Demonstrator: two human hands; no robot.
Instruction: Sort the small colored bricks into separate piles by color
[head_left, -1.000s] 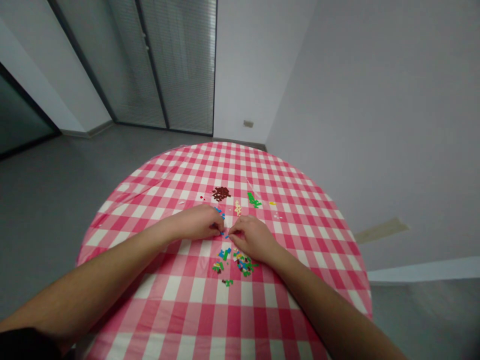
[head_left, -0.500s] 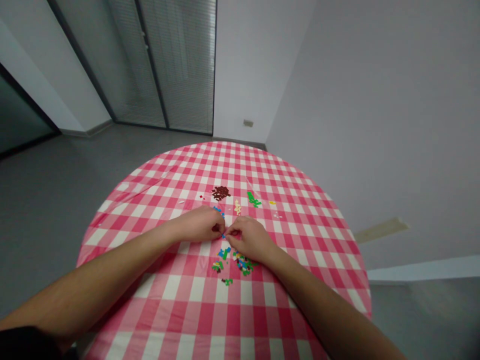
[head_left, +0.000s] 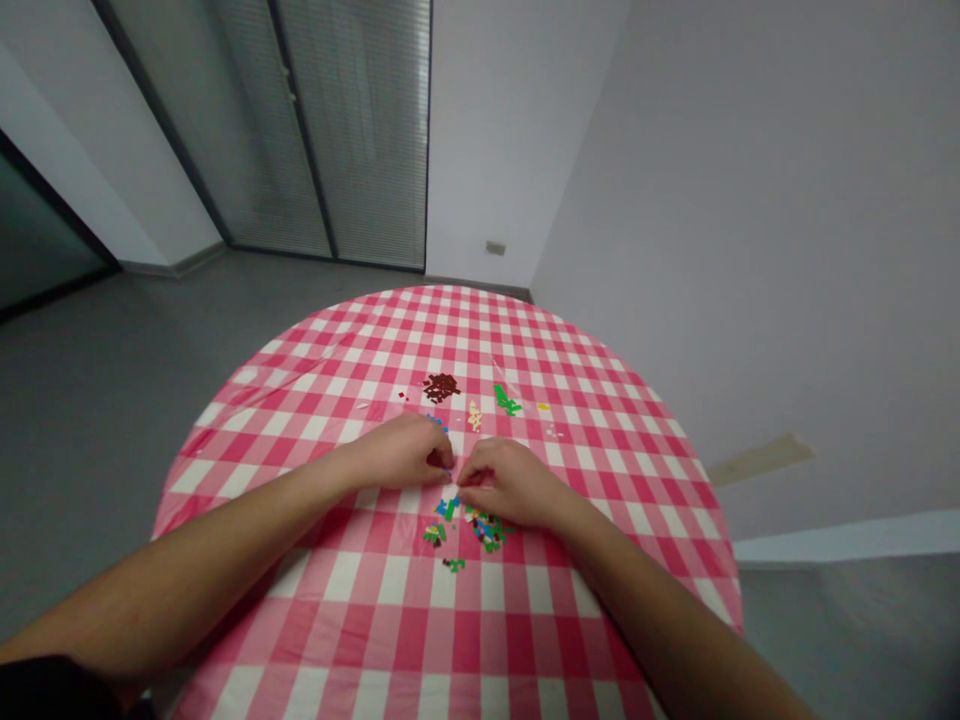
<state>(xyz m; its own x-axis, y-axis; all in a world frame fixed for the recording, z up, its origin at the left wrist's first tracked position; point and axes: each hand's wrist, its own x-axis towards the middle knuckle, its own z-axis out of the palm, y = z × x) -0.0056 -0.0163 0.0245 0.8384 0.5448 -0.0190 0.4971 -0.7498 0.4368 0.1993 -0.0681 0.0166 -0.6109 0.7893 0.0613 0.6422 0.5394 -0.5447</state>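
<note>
My left hand [head_left: 405, 450] is pinched, with a tiny blue building brick [head_left: 448, 473] just showing at its fingertips. Close on its right, my right hand [head_left: 511, 482] has thumb and finger pressed together; whatever they hold, if anything, is too small to make out. Below the fingertips lie joined blue and green bricks [head_left: 448, 508]. A mixed pile of small bricks [head_left: 487, 532] sits partly under my right hand. Nearer me are a green, yellow and brown cluster [head_left: 434, 534] and a small green and brown one [head_left: 454, 565]. Some blue bricks [head_left: 437, 422] are partly hidden behind my left hand.
On the round table's checked cloth [head_left: 360, 600], farther off, are a brown brick pile [head_left: 441, 387], cream bricks [head_left: 475, 416], green bricks [head_left: 506, 400], a yellow piece [head_left: 544, 407] and red bits [head_left: 402, 395]. A wall [head_left: 750, 250] rises beyond the right side.
My right hand has shifted slightly right and toward me, so the fingertips of both hands are a little farther apart. The blue brick between them shows less now.
</note>
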